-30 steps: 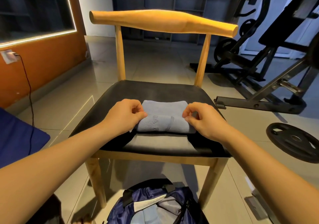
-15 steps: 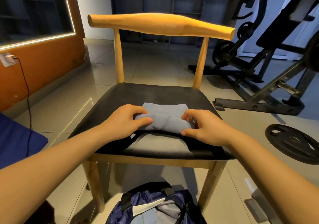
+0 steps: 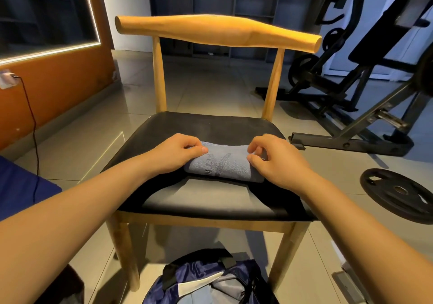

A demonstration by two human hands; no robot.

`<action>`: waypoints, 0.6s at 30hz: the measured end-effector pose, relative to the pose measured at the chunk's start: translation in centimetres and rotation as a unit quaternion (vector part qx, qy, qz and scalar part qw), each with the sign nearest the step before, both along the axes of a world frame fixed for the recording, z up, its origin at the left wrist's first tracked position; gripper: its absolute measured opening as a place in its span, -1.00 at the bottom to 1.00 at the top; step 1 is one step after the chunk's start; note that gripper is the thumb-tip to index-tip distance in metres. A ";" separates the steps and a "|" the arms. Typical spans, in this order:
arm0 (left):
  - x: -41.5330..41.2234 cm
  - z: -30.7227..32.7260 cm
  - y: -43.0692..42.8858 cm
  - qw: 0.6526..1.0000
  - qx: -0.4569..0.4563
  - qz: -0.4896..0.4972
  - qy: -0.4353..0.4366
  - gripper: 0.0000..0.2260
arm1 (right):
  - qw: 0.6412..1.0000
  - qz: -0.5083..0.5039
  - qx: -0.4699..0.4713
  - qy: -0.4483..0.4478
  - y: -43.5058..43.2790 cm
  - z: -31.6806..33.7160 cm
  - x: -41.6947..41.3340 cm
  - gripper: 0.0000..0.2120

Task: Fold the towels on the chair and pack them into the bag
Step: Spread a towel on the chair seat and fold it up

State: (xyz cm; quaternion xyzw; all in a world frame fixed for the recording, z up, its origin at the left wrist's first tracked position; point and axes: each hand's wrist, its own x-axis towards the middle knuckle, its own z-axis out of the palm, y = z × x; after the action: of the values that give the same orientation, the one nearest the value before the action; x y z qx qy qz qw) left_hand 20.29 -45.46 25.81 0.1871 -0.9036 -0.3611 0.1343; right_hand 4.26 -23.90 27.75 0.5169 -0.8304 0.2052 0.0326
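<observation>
Gym floor, open bag [image 3: 199, 276], contents unclear, before chair [image 3: 218, 31]; left grip [image 3: 174, 156], right grip [image 3: 275, 162] gripping rolled towel [image 3: 223, 165]

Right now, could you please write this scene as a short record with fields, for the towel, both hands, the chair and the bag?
Towel: grey-blue folded cloth towel, lying on the seat, not yet packed
Left hand: left hand grips the towel's left end
Right hand: right hand, fingers curled on the towel's right end
Chair: wooden chair with black padded seat
Bag: dark blue fabric bag on the floor in front of the chair, appears open
Floor: black round weight plate to the right
</observation>
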 end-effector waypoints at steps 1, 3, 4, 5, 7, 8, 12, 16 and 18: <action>-0.2 0.1 -0.2 1.000 0.004 0.002 -0.004 -0.71 | 1.000 0.015 -0.006 0.026 0.1 0.2 0.2 -0.93; -0.5 0.0 -0.5 1.000 0.000 0.023 0.000 -0.71 | 0.998 0.042 -0.002 0.036 0.2 0.0 0.1 -0.88; -0.7 0.0 -0.5 0.999 -0.017 0.041 0.009 -0.73 | 0.998 0.049 -0.001 0.025 0.3 -0.3 -0.1 -0.81; -0.8 -0.2 -0.4 0.997 -0.043 0.060 0.022 -0.76 | 0.999 0.051 0.001 0.008 0.4 -0.6 -0.4 -0.74; -0.8 -0.2 0.1 0.990 -0.105 0.077 0.057 -0.83 | 0.999 0.046 0.004 -0.021 0.5 -1.0 -1.0 -0.64; -0.7 -0.1 0.3 0.987 -0.129 0.066 0.076 -0.83 | 0.999 0.041 0.007 -0.025 0.4 -1.1 -1.3 -0.64; -0.2 -0.4 -0.1 0.979 -0.192 -0.035 0.055 -0.62 | 0.999 0.009 0.029 -0.045 -0.2 -1.2 -1.7 -0.73; -1.3 -1.1 -1.1 0.982 -0.187 -0.035 0.003 -0.51 | 1.000 0.004 0.019 -0.010 -0.9 -1.3 -1.8 -0.71; -1.8 -1.0 -1.2 0.981 -0.192 -0.014 -0.017 -0.49 | 1.000 0.026 -0.014 0.005 -1.0 -1.1 -1.9 -0.71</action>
State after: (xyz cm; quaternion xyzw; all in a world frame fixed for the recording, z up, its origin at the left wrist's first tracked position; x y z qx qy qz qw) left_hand 18.46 -46.68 24.81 0.1508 -0.9610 -0.1792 0.1469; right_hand 2.38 -24.88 26.64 0.5389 -0.8137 0.2146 0.0389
